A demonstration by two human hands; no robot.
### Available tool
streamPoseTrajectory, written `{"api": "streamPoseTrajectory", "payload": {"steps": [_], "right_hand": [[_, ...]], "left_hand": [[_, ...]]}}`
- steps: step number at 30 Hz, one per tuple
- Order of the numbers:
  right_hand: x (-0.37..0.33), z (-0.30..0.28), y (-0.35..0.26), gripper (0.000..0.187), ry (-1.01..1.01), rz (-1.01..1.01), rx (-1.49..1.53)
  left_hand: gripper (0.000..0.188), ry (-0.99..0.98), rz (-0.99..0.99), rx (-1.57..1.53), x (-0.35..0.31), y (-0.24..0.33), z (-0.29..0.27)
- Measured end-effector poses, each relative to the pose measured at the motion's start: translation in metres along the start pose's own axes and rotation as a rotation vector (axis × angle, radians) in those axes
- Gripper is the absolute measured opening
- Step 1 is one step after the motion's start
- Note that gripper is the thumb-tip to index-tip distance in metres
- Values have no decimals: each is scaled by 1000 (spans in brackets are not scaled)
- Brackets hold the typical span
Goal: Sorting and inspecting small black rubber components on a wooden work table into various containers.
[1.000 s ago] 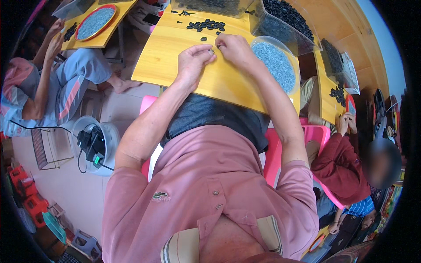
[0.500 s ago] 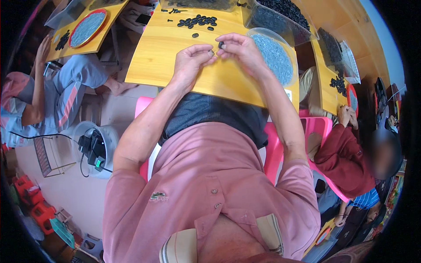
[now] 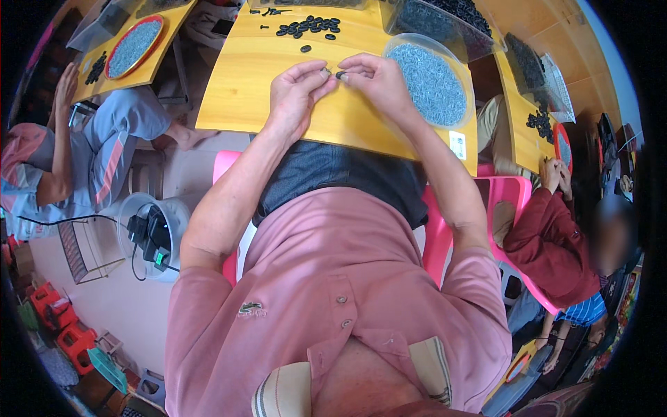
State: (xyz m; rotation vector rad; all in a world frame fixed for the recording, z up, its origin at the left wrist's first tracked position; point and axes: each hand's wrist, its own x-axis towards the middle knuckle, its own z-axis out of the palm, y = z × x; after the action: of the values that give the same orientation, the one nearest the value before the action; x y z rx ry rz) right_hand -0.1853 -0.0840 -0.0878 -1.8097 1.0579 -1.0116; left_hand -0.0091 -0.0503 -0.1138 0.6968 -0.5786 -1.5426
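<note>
Over the yellow table, my left hand [image 3: 297,94] pinches a small shiny metal piece [image 3: 327,71] between thumb and fingertips; its exact kind is too small to make out. Close beside it, my right hand [image 3: 379,82] grips a small black oval part [image 3: 340,75] by thumb and forefinger. The two pieces nearly meet, and I cannot tell whether they touch. Beyond my hands lies a loose group of black oval parts [image 3: 313,26], with a single black oval part [image 3: 306,48] nearer me. To the right of my right hand sits a round clear tray [image 3: 470,104] full of small silvery pieces.
Clear bins, one heaped with black parts [image 3: 451,12], stand along the far table edge. Several thin black pieces [image 3: 267,12] lie at the far left. Co-workers sit at yellow tables on both sides. A white bucket [image 3: 179,222] with black devices stands on the floor to the left.
My hands have drawn closer together, bringing the black oval part up to the metal piece. The view has shifted slightly.
</note>
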Motion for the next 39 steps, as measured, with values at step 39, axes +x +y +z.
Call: {"api": "streamPoseTrajectory", "payload": {"steps": [39], "right_hand": [[-5,-7,-20,18,-79,200,258]], "left_hand": [[25,-51,57,241,-3,2,5]]}}
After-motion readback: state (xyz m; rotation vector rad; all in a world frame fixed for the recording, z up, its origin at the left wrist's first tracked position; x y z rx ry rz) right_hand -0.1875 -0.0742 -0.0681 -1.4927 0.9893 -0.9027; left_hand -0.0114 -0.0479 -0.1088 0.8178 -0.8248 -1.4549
